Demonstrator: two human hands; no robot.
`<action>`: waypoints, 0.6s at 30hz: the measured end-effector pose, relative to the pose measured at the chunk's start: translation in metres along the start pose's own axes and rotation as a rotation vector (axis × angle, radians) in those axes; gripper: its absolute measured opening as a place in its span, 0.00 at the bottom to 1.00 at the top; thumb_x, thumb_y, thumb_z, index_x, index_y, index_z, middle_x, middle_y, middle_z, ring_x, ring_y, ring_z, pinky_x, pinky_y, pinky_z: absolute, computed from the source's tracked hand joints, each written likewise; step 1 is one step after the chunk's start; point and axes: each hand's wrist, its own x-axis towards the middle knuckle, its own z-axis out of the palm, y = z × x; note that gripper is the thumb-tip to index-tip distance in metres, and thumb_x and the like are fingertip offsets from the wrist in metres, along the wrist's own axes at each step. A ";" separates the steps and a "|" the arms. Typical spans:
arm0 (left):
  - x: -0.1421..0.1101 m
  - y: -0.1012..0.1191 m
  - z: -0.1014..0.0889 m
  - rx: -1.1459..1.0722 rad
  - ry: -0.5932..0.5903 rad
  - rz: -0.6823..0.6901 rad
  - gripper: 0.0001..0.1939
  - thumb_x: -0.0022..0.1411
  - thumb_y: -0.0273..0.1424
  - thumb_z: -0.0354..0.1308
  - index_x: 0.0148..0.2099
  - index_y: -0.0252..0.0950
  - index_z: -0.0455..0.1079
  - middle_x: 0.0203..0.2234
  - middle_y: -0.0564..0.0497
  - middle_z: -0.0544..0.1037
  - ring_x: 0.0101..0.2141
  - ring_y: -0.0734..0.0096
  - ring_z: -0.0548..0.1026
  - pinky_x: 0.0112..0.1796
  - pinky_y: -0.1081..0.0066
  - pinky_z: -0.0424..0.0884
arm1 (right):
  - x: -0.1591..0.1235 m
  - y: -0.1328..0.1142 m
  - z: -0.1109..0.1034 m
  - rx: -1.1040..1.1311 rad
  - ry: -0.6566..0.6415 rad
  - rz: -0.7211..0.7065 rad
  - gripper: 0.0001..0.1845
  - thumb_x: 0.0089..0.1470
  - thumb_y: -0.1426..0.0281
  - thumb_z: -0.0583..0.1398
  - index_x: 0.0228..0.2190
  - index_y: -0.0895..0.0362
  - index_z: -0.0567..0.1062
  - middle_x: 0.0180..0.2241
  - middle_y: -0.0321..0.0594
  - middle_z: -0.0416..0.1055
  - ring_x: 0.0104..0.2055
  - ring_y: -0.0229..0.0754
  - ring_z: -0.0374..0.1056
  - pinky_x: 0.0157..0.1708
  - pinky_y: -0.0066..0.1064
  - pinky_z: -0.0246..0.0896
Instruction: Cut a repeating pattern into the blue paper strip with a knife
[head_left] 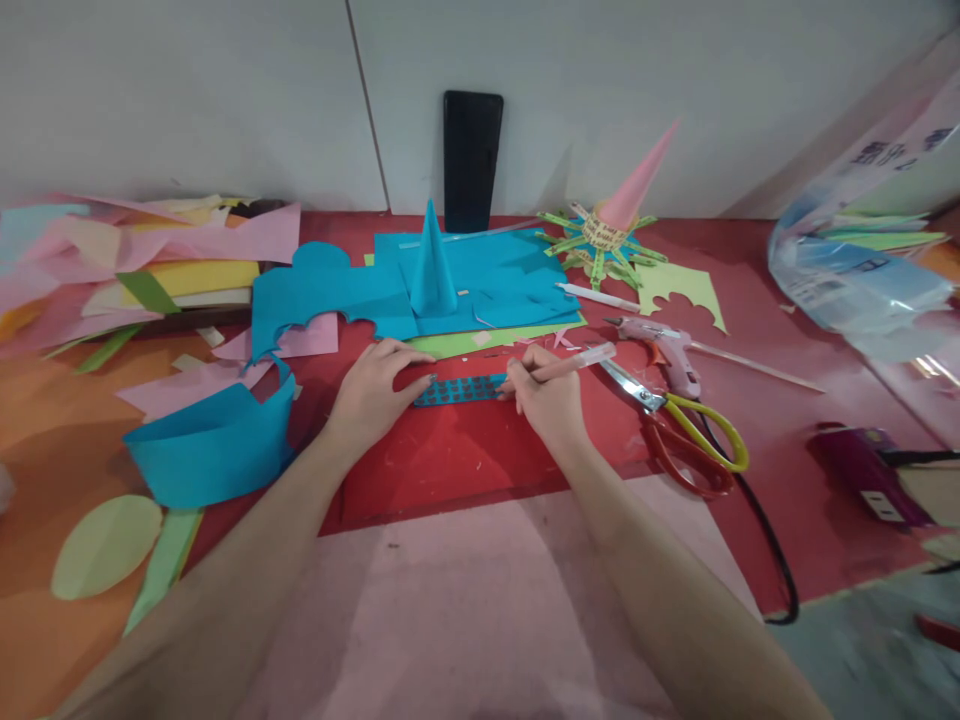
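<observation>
A short blue paper strip (461, 390) with rows of dark marks lies flat on the red sheet in front of me. My left hand (373, 392) rests at its left end, fingers stretched out and the thumb touching the strip. My right hand (551, 400) is closed around a pen (577, 362) with a pale pinkish barrel, its writing end down at the strip's right end. The pen's tip is hidden by my fingers. Just behind, a blue paper cone (433, 270) stands on blue paper sheets (510, 265).
Right of my hand lie scissors (667, 403), a pink glue gun (664, 345) and a white pen (600, 297). A pink cone (637, 185) on a patterned base stands behind. At left are a blue paper band (210, 450) and paper scraps (172, 240). A phone (471, 160) leans on the wall.
</observation>
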 end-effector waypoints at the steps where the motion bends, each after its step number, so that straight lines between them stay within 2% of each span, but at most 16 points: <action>1: 0.000 0.000 0.000 -0.001 -0.001 0.000 0.10 0.61 0.34 0.54 0.43 0.40 0.71 0.39 0.50 0.72 0.42 0.63 0.69 0.45 0.63 0.65 | 0.000 0.000 0.000 -0.007 -0.002 -0.004 0.16 0.49 0.71 0.55 0.15 0.53 0.55 0.09 0.26 0.56 0.21 0.40 0.72 0.19 0.23 0.59; 5: 0.000 0.000 0.000 0.002 0.002 0.001 0.10 0.61 0.34 0.54 0.43 0.40 0.71 0.38 0.50 0.71 0.42 0.63 0.69 0.45 0.63 0.65 | 0.000 -0.001 0.001 -0.021 0.002 -0.013 0.16 0.48 0.71 0.55 0.15 0.53 0.54 0.09 0.26 0.54 0.21 0.40 0.72 0.18 0.23 0.58; 12: 0.000 -0.002 0.001 0.015 -0.001 0.010 0.11 0.61 0.34 0.54 0.44 0.38 0.71 0.39 0.49 0.72 0.42 0.63 0.70 0.45 0.63 0.65 | 0.000 -0.002 0.002 -0.003 0.015 -0.001 0.16 0.47 0.73 0.54 0.15 0.53 0.53 0.11 0.27 0.59 0.19 0.39 0.72 0.17 0.23 0.59; 18: -0.001 -0.002 0.001 0.008 0.000 0.006 0.10 0.61 0.34 0.54 0.43 0.39 0.71 0.39 0.50 0.72 0.42 0.64 0.70 0.46 0.64 0.64 | 0.002 0.003 -0.001 0.135 0.068 0.027 0.14 0.49 0.71 0.55 0.16 0.53 0.57 0.10 0.26 0.60 0.17 0.39 0.70 0.17 0.24 0.61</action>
